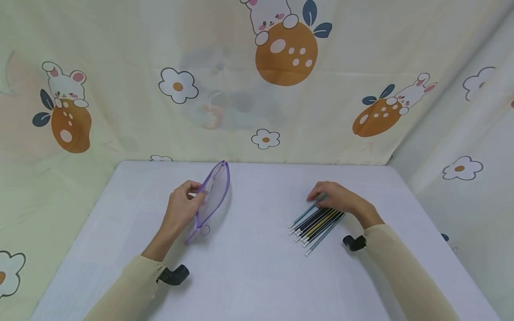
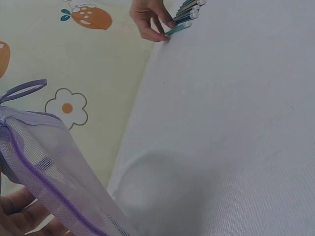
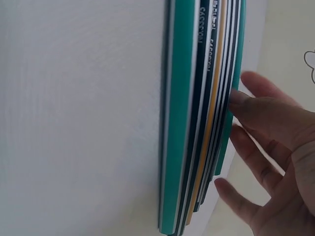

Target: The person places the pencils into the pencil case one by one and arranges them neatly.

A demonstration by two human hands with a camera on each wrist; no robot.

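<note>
head view: on the left of the white worktop (image 1: 257, 276), the left hand (image 1: 182, 207) has its grip clamped on one side of a purple-edged mesh pouch (image 1: 217, 191). on the right, the right hand (image 1: 333, 196) pinches the leftmost green pencil (image 1: 300, 217) beside a bunch of pencils (image 1: 317, 227), white-tipped at their near ends.

left wrist view: the pouch carries a small purple loop (image 2: 24, 89).

right wrist view: the right grip's thumb presses the outer green pencil; the others lie side by side.

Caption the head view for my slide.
Left hand holds a purple-edged pouch; right hand touches pencils on a white table.
</note>
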